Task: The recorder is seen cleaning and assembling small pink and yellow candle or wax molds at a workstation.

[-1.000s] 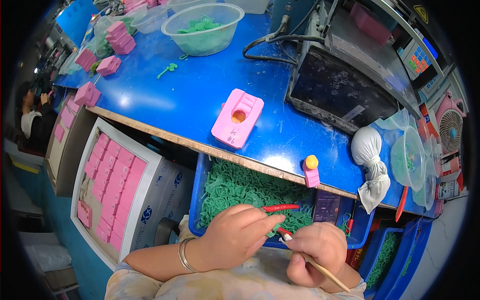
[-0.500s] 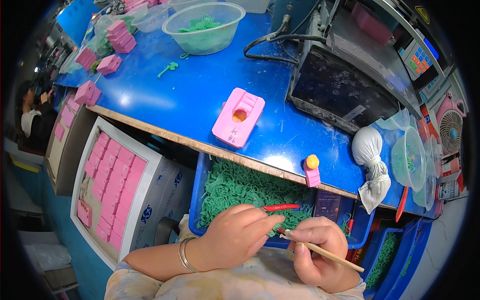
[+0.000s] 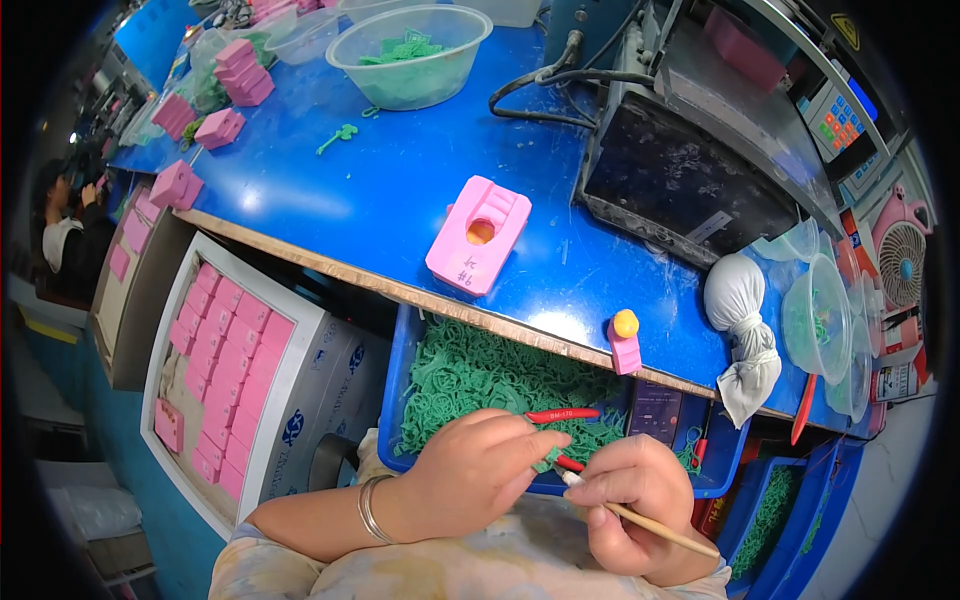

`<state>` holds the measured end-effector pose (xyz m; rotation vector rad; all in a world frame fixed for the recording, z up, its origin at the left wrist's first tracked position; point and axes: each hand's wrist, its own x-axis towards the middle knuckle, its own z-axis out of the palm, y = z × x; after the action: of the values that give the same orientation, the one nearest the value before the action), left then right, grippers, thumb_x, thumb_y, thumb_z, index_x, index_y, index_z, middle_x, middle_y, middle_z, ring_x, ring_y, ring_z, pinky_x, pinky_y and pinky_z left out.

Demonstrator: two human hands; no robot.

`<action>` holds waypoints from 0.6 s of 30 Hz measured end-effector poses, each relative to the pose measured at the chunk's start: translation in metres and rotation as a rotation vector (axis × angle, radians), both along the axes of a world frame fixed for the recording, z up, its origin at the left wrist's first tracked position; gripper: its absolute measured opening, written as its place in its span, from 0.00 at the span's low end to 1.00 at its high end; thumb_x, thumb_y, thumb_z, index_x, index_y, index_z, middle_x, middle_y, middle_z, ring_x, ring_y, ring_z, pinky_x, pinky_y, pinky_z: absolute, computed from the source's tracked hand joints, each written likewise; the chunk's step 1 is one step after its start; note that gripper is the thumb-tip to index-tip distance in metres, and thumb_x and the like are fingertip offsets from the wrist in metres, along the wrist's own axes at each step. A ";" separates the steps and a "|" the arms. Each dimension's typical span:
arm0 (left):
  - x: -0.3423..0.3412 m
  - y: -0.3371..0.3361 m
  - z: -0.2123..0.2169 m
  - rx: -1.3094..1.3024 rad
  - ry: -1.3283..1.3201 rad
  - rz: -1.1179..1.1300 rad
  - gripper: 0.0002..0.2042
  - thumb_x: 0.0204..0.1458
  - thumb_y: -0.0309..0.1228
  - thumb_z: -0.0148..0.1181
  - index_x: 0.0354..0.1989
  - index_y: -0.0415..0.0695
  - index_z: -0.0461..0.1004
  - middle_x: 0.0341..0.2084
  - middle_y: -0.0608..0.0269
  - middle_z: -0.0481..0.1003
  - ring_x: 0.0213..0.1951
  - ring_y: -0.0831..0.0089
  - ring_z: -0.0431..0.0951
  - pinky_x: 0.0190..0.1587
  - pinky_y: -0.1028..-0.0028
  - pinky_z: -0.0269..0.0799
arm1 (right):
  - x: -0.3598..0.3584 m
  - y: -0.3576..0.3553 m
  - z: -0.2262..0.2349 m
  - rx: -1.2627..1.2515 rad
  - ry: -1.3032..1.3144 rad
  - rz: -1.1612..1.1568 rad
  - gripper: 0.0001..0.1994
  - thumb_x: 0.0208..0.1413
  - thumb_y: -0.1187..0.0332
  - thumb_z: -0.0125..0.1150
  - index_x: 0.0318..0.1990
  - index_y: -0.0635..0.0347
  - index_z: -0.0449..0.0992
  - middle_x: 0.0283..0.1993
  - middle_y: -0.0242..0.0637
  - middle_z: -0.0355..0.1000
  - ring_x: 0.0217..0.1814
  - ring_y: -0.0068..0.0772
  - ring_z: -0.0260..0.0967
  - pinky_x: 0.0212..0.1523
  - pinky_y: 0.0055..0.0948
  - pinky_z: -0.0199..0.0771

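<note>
My left hand [image 3: 470,470] hangs over the blue tray [image 3: 392,420], its fingers drawn together. What they hold, if anything, is hidden beneath them. Beside its fingertips a red-handled hand tool [image 3: 565,414] shows above the green pieces [image 3: 500,370]. A second red handle end [image 3: 569,463] shows lower, between both hands; whether both belong to one tool I cannot tell. My right hand [image 3: 635,495] is closed round a slim wooden stick [image 3: 665,533] with a white tip. This tip points toward the left fingertips.
On the blue bench [image 3: 370,220] stand a pink mould block [image 3: 480,240], a small pink piece with a yellow top [image 3: 625,345], a tied white cloth bag [image 3: 735,300] and a clear bowl [image 3: 410,65]. A white box of pink blocks [image 3: 225,370] is at left, a dark machine [image 3: 690,170] at right.
The wooden stick has tilted slightly in my right hand, its far end shifting left. More of the lower red handle shows between the hands. My left hand has hardly moved.
</note>
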<state>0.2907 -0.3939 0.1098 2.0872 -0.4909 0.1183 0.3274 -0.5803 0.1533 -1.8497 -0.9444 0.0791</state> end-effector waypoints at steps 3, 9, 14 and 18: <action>0.001 0.000 -0.001 -0.034 0.041 -0.012 0.17 0.39 0.19 0.56 0.42 0.40 0.71 0.27 0.56 0.71 0.32 0.58 0.72 0.37 0.65 0.69 | 0.000 -0.001 0.002 0.001 0.032 -0.013 0.04 0.45 0.73 0.54 0.29 0.61 0.73 0.28 0.39 0.68 0.26 0.31 0.65 0.27 0.27 0.65; 0.001 0.000 -0.003 -0.121 0.121 -0.023 0.18 0.39 0.18 0.55 0.42 0.42 0.72 0.30 0.56 0.73 0.34 0.58 0.73 0.39 0.65 0.69 | -0.002 -0.003 0.001 0.051 0.086 -0.067 0.04 0.48 0.71 0.54 0.30 0.61 0.72 0.27 0.38 0.68 0.25 0.29 0.65 0.26 0.25 0.65; 0.002 0.000 -0.002 -0.130 0.112 -0.037 0.19 0.39 0.18 0.55 0.43 0.42 0.72 0.31 0.57 0.73 0.35 0.59 0.72 0.40 0.66 0.69 | -0.002 -0.002 -0.001 0.073 0.080 -0.069 0.04 0.48 0.72 0.53 0.31 0.62 0.71 0.27 0.39 0.68 0.24 0.28 0.65 0.25 0.23 0.65; 0.003 0.000 -0.001 -0.104 0.078 -0.027 0.19 0.38 0.18 0.55 0.43 0.43 0.72 0.31 0.57 0.73 0.35 0.59 0.72 0.40 0.66 0.69 | -0.003 -0.002 -0.003 0.020 -0.045 -0.076 0.04 0.46 0.74 0.55 0.31 0.62 0.71 0.27 0.39 0.68 0.24 0.29 0.64 0.24 0.24 0.64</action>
<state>0.2935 -0.3943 0.1089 1.9753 -0.4554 0.0452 0.3247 -0.5823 0.1508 -1.8733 -0.9019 -0.0185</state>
